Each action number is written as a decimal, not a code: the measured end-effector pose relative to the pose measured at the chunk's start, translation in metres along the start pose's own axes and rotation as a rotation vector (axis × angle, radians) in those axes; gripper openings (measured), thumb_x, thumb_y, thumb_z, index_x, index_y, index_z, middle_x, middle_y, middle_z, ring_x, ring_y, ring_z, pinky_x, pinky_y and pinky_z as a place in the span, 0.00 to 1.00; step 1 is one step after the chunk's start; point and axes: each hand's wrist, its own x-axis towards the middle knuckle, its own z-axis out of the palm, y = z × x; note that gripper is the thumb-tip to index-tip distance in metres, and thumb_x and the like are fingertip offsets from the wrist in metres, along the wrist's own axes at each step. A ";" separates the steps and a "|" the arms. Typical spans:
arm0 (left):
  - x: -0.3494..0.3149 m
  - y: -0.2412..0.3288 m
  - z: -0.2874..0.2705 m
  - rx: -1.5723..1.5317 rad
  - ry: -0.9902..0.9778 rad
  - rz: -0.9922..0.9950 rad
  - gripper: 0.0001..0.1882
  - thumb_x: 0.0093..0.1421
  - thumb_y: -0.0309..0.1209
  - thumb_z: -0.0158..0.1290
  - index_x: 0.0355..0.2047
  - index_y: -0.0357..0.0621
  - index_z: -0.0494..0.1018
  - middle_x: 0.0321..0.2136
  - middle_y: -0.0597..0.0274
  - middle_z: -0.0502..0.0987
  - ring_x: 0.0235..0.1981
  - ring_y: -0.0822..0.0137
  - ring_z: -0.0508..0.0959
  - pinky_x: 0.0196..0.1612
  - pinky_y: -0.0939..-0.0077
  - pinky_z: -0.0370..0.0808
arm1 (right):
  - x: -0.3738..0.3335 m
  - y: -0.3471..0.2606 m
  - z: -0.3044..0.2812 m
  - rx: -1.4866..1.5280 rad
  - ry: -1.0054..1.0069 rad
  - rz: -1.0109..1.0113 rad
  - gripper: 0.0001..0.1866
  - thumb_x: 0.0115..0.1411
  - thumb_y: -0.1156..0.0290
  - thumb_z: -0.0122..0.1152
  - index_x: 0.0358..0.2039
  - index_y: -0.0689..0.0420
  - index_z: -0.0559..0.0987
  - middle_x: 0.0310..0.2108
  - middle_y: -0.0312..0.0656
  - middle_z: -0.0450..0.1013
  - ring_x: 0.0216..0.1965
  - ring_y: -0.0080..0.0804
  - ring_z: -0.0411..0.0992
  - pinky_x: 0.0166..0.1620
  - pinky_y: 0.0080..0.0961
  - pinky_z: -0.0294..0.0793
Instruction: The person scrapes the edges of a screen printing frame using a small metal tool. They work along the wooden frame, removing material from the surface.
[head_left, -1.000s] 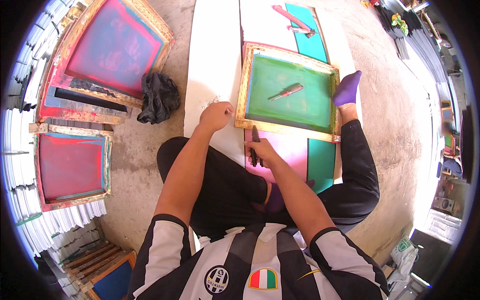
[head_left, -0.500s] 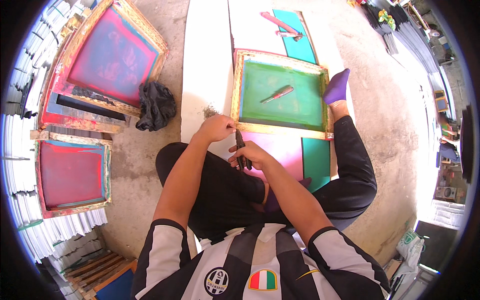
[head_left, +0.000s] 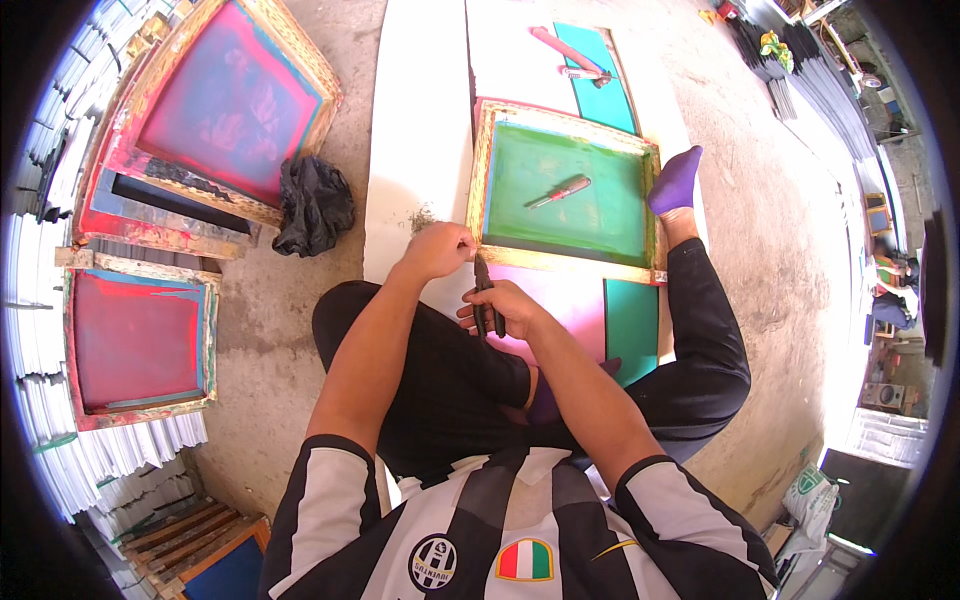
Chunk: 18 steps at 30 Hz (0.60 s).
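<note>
A wooden screen frame (head_left: pixel 560 262) with green-stained mesh lies flat in front of me. At its near left corner my left hand (head_left: pixel 438 250) is closed in a pinch, and whatever its fingertips hold is too small to make out. My right hand (head_left: pixel 510 306) grips dark-handled pliers (head_left: pixel 481 275), with their jaws pointing up at that same corner, close to my left fingertips. Whether the jaws touch the wood is unclear. On the mesh rests a screwdriver (head_left: pixel 560 191) with a reddish handle.
White boards (head_left: pixel 415 120) and a pink panel (head_left: pixel 560 310) lie beneath the frame. Beyond it are a red-handled tool (head_left: pixel 560 47) and a teal panel (head_left: pixel 605 105). More stained frames (head_left: pixel 140 408) and a black plastic bag (head_left: pixel 312 205) are at left. My purple-socked foot (head_left: pixel 675 182) rests by the frame's right side.
The view has shifted slightly. Both hands stay at the frame's corner, with the pliers in nearly the same position.
</note>
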 end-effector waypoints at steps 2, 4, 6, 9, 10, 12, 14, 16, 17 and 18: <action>0.000 0.001 -0.005 0.101 0.108 -0.059 0.08 0.57 0.34 0.60 0.33 0.44 0.84 0.34 0.52 0.84 0.37 0.53 0.84 0.42 0.58 0.79 | -0.003 0.000 0.001 0.020 0.024 0.016 0.23 0.66 0.65 0.61 0.55 0.68 0.71 0.41 0.58 0.77 0.38 0.47 0.80 0.39 0.42 0.83; 0.002 -0.004 -0.008 0.176 0.164 -0.161 0.09 0.57 0.35 0.60 0.34 0.46 0.85 0.35 0.53 0.85 0.38 0.52 0.84 0.43 0.58 0.79 | -0.007 0.003 -0.001 0.036 0.079 0.016 0.24 0.67 0.63 0.62 0.54 0.68 0.71 0.41 0.57 0.76 0.38 0.47 0.80 0.39 0.43 0.83; 0.005 -0.017 -0.011 0.225 0.171 -0.308 0.10 0.56 0.36 0.61 0.35 0.48 0.85 0.37 0.54 0.85 0.39 0.52 0.84 0.44 0.57 0.80 | -0.001 0.012 -0.013 0.043 0.173 -0.016 0.23 0.67 0.63 0.61 0.52 0.69 0.72 0.40 0.56 0.76 0.37 0.47 0.80 0.38 0.44 0.82; 0.007 -0.022 -0.016 0.189 0.101 -0.374 0.11 0.56 0.36 0.61 0.38 0.50 0.86 0.38 0.54 0.85 0.40 0.52 0.84 0.46 0.58 0.80 | 0.003 0.014 -0.030 0.009 0.269 -0.022 0.22 0.67 0.63 0.61 0.50 0.71 0.72 0.38 0.56 0.76 0.36 0.47 0.80 0.36 0.45 0.82; 0.007 -0.023 -0.014 0.177 0.104 -0.372 0.11 0.56 0.36 0.61 0.38 0.50 0.86 0.38 0.55 0.85 0.41 0.52 0.84 0.46 0.58 0.80 | 0.005 0.013 -0.033 -0.010 0.294 -0.017 0.22 0.67 0.64 0.60 0.49 0.71 0.72 0.38 0.55 0.76 0.35 0.47 0.80 0.35 0.45 0.81; 0.008 -0.025 -0.012 0.153 0.115 -0.367 0.11 0.57 0.36 0.61 0.37 0.50 0.86 0.38 0.55 0.85 0.41 0.52 0.84 0.46 0.58 0.80 | 0.006 0.007 -0.033 -0.031 0.328 0.011 0.17 0.66 0.66 0.59 0.44 0.70 0.72 0.34 0.55 0.76 0.29 0.47 0.80 0.29 0.46 0.79; 0.009 -0.026 -0.011 0.155 0.109 -0.371 0.10 0.57 0.36 0.61 0.37 0.51 0.86 0.38 0.56 0.85 0.41 0.52 0.84 0.46 0.59 0.80 | 0.007 0.001 -0.034 -0.064 0.349 0.040 0.15 0.66 0.67 0.58 0.42 0.69 0.72 0.31 0.55 0.75 0.27 0.47 0.79 0.26 0.47 0.78; 0.009 -0.025 -0.010 0.156 0.104 -0.376 0.10 0.56 0.36 0.61 0.37 0.51 0.86 0.39 0.57 0.85 0.42 0.53 0.84 0.47 0.59 0.80 | 0.009 -0.002 -0.035 -0.067 0.362 0.053 0.14 0.65 0.68 0.57 0.40 0.69 0.72 0.29 0.55 0.75 0.25 0.48 0.78 0.25 0.47 0.78; 0.009 -0.025 -0.010 0.156 0.105 -0.381 0.10 0.56 0.36 0.61 0.37 0.51 0.87 0.39 0.57 0.85 0.42 0.53 0.84 0.47 0.59 0.80 | 0.011 -0.002 -0.036 -0.070 0.368 0.060 0.13 0.65 0.68 0.57 0.39 0.69 0.71 0.28 0.55 0.74 0.24 0.48 0.78 0.24 0.47 0.77; 0.008 -0.025 -0.010 0.155 0.105 -0.386 0.10 0.56 0.36 0.61 0.37 0.52 0.87 0.39 0.57 0.85 0.42 0.53 0.84 0.47 0.59 0.80 | 0.013 -0.003 -0.036 -0.072 0.373 0.058 0.14 0.65 0.69 0.57 0.39 0.69 0.71 0.28 0.55 0.74 0.24 0.49 0.78 0.24 0.47 0.77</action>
